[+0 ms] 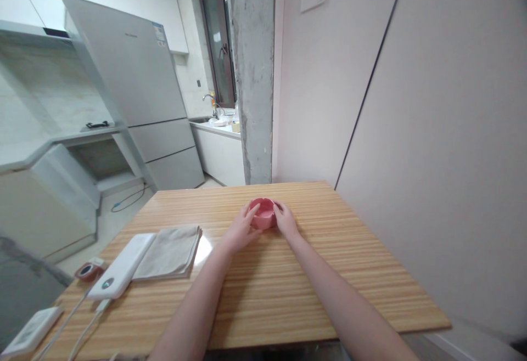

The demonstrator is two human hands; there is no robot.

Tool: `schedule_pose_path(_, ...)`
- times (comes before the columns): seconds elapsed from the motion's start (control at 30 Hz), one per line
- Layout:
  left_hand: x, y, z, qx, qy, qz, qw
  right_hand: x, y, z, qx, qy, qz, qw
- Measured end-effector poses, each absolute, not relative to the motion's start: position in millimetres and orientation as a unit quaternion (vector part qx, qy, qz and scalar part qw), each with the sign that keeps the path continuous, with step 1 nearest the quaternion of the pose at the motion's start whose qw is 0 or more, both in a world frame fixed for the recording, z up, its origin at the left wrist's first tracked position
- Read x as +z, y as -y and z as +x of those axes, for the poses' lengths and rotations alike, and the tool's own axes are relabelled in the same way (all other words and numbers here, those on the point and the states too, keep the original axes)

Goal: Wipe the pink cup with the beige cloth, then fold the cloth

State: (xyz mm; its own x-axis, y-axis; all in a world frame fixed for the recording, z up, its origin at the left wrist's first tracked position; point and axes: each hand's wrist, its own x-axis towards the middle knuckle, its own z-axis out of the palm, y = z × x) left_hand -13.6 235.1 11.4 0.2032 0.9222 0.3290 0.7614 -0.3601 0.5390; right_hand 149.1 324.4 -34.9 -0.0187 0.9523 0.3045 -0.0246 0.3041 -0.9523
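Observation:
A small pink bowl (263, 213) sits on the wooden table (329, 273), toward its far side. My left hand (241, 228) cups the bowl's left side and my right hand (285, 220) cups its right side, fingers wrapped against the rim. Both forearms stretch out over the tabletop toward it. The bowl's inside looks empty from here.
On the table's left lie a folded beige cloth (171, 251), a white power bank (117, 273) with cables, a tape roll (88, 270) and a white flat device (31, 331). A wall runs along the right. A fridge (140, 92) and kitchen counter stand beyond.

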Motion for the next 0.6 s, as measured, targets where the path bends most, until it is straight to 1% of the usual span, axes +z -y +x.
schedule_pose_path(0.07,23,-214,-35,0.305,-0.611,0.72,0.12,-35,-324,149,0.421,0.569,-0.43,0.561)
schedule_pose_path(0.17,32,-176,-85,0.287,-0.75,0.596,0.033,-34,-322,149,0.413,0.547,-0.474,0.553)
schedule_pose_path(0.23,34,-153,-118,0.207,-0.831,0.516,-0.01,-33,-321,150,0.407,0.535,-0.489,0.556)
schedule_pose_path(0.3,33,-137,-142,0.1,-0.874,0.475,-0.008,-32,-321,152,0.39,0.533,-0.493,0.567)
schedule_pose_path(0.37,31,-130,-148,0.034,-0.88,0.474,-0.011,-31,-321,152,0.363,0.531,-0.496,0.583)
schedule_pose_path(0.43,28,-129,-137,0.009,-0.864,0.501,-0.033,-30,-321,153,0.339,0.529,-0.5,0.596)
schedule_pose_path(0.5,24,-133,-112,0.014,-0.837,0.545,-0.049,-29,-321,152,0.316,0.533,-0.496,0.608)
schedule_pose_path(0.6,20,-140,-68,0.072,-0.762,0.643,-0.007,-26,-318,152,0.282,0.557,-0.473,0.622)
